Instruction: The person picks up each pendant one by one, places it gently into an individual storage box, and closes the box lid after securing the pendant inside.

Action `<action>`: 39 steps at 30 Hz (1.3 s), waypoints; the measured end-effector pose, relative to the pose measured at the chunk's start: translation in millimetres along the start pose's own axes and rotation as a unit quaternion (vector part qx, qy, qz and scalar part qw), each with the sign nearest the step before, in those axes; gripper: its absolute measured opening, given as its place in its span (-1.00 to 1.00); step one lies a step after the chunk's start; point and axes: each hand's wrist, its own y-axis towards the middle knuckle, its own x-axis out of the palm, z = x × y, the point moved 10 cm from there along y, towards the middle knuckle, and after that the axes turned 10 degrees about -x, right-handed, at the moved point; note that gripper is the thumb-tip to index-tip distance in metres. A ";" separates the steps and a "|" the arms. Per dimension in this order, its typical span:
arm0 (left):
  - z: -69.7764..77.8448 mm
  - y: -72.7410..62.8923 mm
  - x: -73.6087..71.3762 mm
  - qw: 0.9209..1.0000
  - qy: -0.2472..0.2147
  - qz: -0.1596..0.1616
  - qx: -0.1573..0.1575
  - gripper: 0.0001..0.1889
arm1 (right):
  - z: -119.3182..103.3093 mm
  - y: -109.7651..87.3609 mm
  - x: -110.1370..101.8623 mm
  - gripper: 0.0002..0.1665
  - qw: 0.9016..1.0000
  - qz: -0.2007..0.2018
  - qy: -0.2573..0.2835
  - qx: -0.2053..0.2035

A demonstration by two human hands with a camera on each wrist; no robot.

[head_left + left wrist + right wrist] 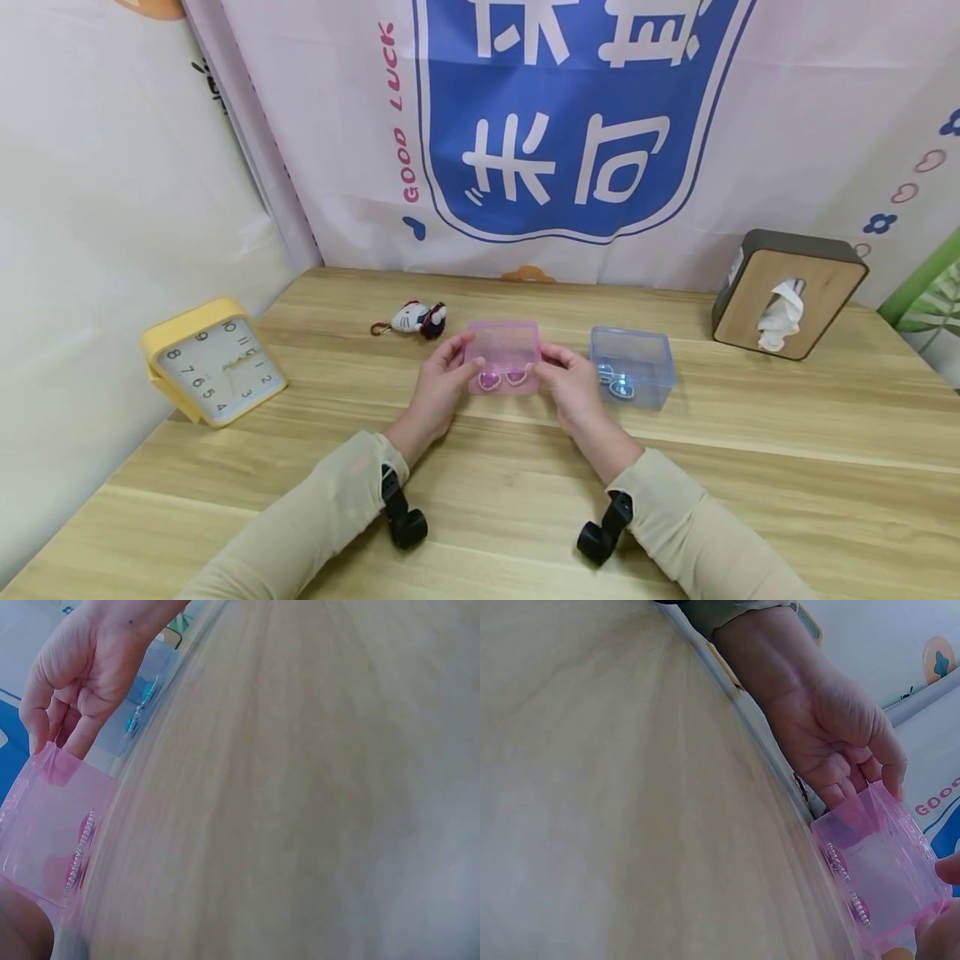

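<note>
A clear pink plastic box [504, 346] sits in the middle of the table between my two hands. Inside it lie two pink heart-shaped gems [490, 381] edged with beads. My left hand [441, 385] grips the box's left side, thumb at the front and fingers behind; this hand shows well in the right wrist view. On the other side my right hand [572, 385] pinches the box's right edge between thumb and fingers. The left wrist view shows that pinch at the box's upper corner.
Right of my right hand stands a clear blue box [637, 367] holding blue beaded gems [621, 389]. A small plush keychain [411, 318] lies behind my left hand. A yellow clock [217, 362] is at far left, a tissue box [791, 292] at back right. Printed cloth [337, 125] hangs behind the table [502, 500].
</note>
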 end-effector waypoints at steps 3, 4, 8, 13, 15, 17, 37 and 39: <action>1.9 -0.1 2.2 1.000 -0.002 -0.003 -0.002 -0.44 | -0.5 1.4 -1.9 -0.44 1.000 0.005 0.002 0.001; 2.3 -0.5 2.9 1.000 -0.003 -0.003 -0.003 -0.44 | -0.6 1.5 -2.3 -0.44 1.000 0.005 0.003 0.002; 3.8 -2.3 4.6 1.000 -0.004 -0.005 -0.007 -0.44 | -0.5 1.5 -3.0 -0.45 1.000 0.007 0.000 0.007; 5.7 -3.4 7.1 1.000 -0.008 -0.011 -0.008 -0.44 | -1.5 1.6 -3.1 -0.47 1.000 0.015 0.003 0.007; 6.3 -3.4 7.8 1.000 -0.010 -0.013 -0.007 -0.45 | -2.7 1.3 -3.0 -0.48 1.000 0.018 0.003 0.007; 7.4 -3.8 8.5 1.000 -0.011 -0.015 -0.006 -0.45 | -4.7 0.7 -2.7 -0.48 1.000 0.018 -0.001 0.008; 42.4 -1.8 -8.0 0.998 0.051 0.015 0.024 -0.51 | -51.9 -1.9 -2.8 -0.35 0.996 -0.056 -0.050 -0.040; 52.0 -0.3 -10.6 0.997 0.065 0.015 0.030 -0.52 | -63.0 -0.2 -4.5 -0.36 0.994 -0.069 -0.062 -0.057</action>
